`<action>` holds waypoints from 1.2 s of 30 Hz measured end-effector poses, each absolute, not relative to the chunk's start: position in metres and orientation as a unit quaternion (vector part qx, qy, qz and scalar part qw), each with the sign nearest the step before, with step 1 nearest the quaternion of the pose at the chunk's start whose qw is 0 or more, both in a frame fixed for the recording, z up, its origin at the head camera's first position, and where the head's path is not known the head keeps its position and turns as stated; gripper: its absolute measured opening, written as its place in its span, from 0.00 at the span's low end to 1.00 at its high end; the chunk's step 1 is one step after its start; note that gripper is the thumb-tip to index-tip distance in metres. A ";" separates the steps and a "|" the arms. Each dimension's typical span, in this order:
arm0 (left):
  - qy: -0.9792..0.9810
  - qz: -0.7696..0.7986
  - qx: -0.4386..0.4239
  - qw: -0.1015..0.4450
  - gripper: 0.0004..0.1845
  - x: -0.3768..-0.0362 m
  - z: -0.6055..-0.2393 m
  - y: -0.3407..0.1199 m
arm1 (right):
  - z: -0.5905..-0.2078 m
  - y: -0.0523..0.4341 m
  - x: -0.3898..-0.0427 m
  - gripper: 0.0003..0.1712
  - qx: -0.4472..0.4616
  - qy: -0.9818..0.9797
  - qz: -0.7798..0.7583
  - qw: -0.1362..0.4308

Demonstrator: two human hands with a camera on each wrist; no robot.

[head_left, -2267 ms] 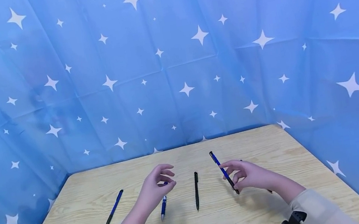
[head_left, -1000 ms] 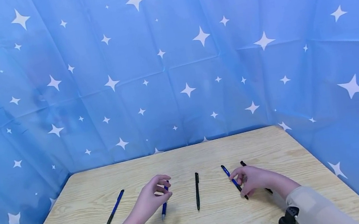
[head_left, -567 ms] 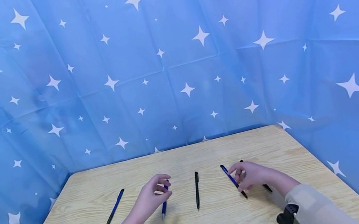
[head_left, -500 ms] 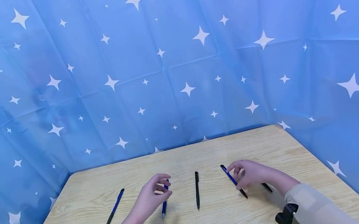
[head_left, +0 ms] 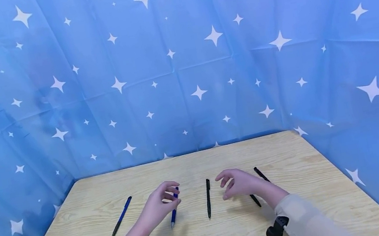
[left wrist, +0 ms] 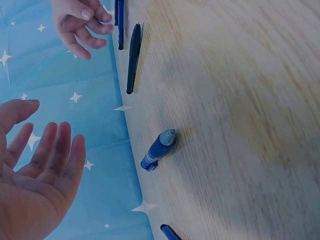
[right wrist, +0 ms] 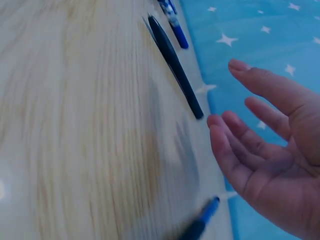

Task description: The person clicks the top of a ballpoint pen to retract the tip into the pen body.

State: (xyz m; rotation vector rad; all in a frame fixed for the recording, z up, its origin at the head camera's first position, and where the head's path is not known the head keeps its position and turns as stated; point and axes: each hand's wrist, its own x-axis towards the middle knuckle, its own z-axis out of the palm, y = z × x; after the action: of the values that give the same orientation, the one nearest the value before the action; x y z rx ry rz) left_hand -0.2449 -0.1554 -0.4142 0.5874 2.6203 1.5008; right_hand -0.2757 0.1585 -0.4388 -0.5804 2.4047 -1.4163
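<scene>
My left hand (head_left: 159, 206) hovers with relaxed fingers over a blue pen (head_left: 174, 216) that has a silver tip; in the left wrist view the palm is bare and that blue pen (left wrist: 160, 148) lies apart from it. My right hand (head_left: 239, 182) holds nothing, its fingers loosely bent, in the air right of a black pen (head_left: 208, 199). Beneath the right wrist lies a blue pen with a black tip end (head_left: 255, 201), mostly hidden by the hand. The right wrist view shows the black pen (right wrist: 175, 65) beyond the fingertips.
Farther left lies another blue and black pen (head_left: 121, 218). A dark pen (head_left: 260, 173) shows partly behind the right forearm. All lie on a wooden table (head_left: 323, 196), with a blue star-patterned curtain (head_left: 174, 74) along its back and sides.
My right hand has set the blue and black pen down on the table, let go and moved left toward the black pen. The left hand has dipped slightly and otherwise stays put.
</scene>
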 end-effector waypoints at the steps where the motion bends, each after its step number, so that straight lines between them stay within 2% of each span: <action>1: 0.851 0.488 0.191 0.033 0.21 -0.245 -0.414 -0.155 | -0.440 0.155 -0.276 0.34 -0.202 0.834 -0.493 0.144; 14: 0.853 0.485 0.191 0.030 0.21 -0.244 -0.415 -0.156 | -0.454 0.113 -0.283 0.35 -0.202 0.870 -0.430 0.134; 27: 0.857 0.478 0.189 0.029 0.20 -0.245 -0.419 -0.156 | -0.460 0.092 -0.289 0.32 -0.220 0.892 -0.373 0.130; 36: 0.859 0.474 0.191 0.029 0.20 -0.246 -0.418 -0.155 | -0.455 0.089 -0.290 0.30 -0.244 0.887 -0.356 0.165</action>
State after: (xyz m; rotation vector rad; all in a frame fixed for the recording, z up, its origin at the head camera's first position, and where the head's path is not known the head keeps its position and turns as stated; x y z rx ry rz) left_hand -0.2457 -0.1548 -0.4180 0.5884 2.6498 1.4628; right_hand -0.2904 0.0890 -0.4549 -0.6952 2.5262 -1.0130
